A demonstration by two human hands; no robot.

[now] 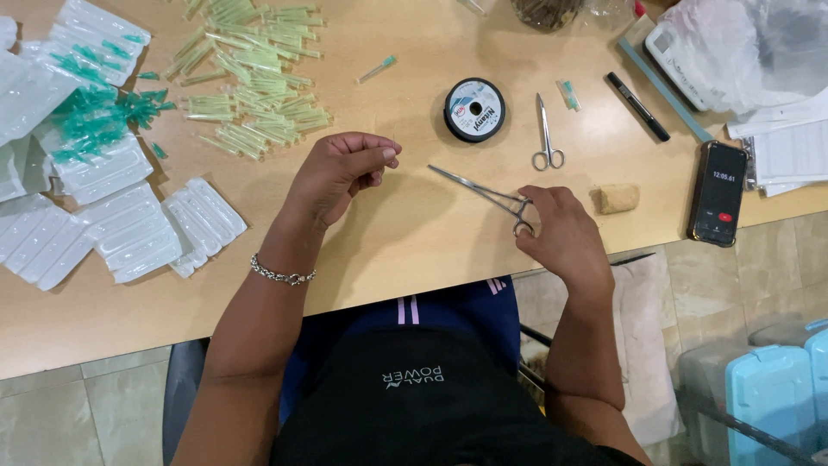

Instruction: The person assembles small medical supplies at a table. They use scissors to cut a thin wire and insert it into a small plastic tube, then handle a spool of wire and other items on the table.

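My right hand (559,231) grips the ring handles of slim steel forceps (470,185), whose jaws point up-left over the wooden table (405,242). My left hand (341,170) hovers left of the jaws with thumb and forefinger pinched together; anything held there is too thin to see. A black spool of fine wire (474,110) lies flat beyond both hands. A chain bracelet (281,275) circles my left wrist.
Small steel scissors (546,138) lie right of the spool. A pile of pale green capped needles (254,78) and clear blister packs (103,198) cover the left. A black marker (636,105), a cork piece (618,198) and a phone (718,192) lie right. Blue cases (776,397) stand on the floor.
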